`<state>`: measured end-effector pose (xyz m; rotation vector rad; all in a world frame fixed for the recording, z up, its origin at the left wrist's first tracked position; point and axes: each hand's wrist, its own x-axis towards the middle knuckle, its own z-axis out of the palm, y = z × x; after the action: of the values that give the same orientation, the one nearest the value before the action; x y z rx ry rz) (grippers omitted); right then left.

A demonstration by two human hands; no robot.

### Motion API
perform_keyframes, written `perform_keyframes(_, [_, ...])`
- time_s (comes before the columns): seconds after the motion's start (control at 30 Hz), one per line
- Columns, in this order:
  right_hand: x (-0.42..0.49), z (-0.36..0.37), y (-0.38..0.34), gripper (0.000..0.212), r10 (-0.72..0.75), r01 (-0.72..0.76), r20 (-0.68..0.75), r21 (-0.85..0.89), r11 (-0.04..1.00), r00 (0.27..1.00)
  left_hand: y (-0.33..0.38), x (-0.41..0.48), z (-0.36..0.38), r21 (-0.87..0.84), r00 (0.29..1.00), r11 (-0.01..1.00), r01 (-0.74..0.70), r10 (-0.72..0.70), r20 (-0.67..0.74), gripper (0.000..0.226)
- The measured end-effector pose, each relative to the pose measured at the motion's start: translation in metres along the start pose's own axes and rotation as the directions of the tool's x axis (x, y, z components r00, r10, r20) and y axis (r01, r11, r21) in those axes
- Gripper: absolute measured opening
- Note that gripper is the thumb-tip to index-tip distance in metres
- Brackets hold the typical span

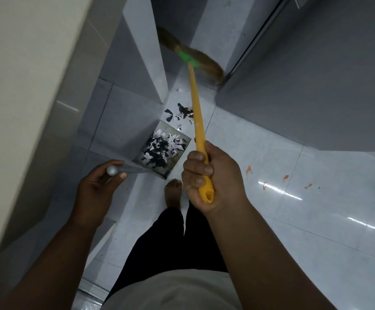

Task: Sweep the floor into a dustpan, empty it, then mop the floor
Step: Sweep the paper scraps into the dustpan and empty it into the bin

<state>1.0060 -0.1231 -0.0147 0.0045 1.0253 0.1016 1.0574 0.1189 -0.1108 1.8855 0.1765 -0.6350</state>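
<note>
This looks like a room inside a home. The glossy white floor tiles (pixel 271 166) have thin joints, and plain grey walls (pixel 137 63) form a narrow corner. A bare foot (pixel 173 193), a soft-bristle broom (pixel 196 108) and a metal dustpan (pixel 169 168) suggest household cleaning.

A single head-worn camera looks steeply down at the floor (pixel 316 220); the fingers (pixel 201 168) sit close under the lens, with floor spreading beyond them.

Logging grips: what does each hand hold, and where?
Right hand grips the broom near its handle's top end; left hand holds the dustpan by its handle's tip.
</note>
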Motion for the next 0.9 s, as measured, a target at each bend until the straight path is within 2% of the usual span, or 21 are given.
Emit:
perform_keyframes(0.2, [0.070, -0.004, -0.039, 0.039, -0.062, 0.064, -0.027, 0.097, 0.993, 0.998, 0.003, 0.007, 0.002, -0.006, 1.000, 1.000, -0.018, 0.018, -0.013, 0.027])
perform_keyframes(0.4, [0.136, 0.009, -0.082, 0.039, -0.100, 0.099, 0.048, 0.030, 0.995, 0.994, -0.003, 0.007, 0.002, -0.022, 0.999, 0.999, -0.028, 0.028, -0.016, 0.028])
perform_keyframes(0.53, [0.133, 0.021, -0.097, 0.038, -0.116, 0.117, 0.075, -0.013, 0.993, 0.990, -0.004, 0.005, 0.003, -0.029, 0.999, 0.999, -0.034, 0.034, -0.003, 0.031])
perform_keyframes(0.67, [0.092, 0.014, -0.061, 0.040, -0.084, 0.087, 0.072, -0.029, 0.996, 0.994, -0.004, 0.002, 0.006, -0.040, 1.000, 0.999, -0.014, 0.013, -0.006, 0.030])
perform_keyframes(0.8, [0.063, -0.014, -0.004, 0.036, -0.049, 0.050, -0.015, 0.073, 0.996, 0.999, -0.003, 0.001, 0.005, -0.037, 1.000, 0.999, -0.010, 0.009, -0.025, 0.027])
perform_keyframes(0.9, [0.077, -0.029, -0.005, 0.030, -0.044, 0.052, -0.039, 0.272, 0.961, 0.998, -0.003, 0.001, 0.006, -0.026, 1.000, 1.000, -0.013, 0.013, -0.026, 0.027])
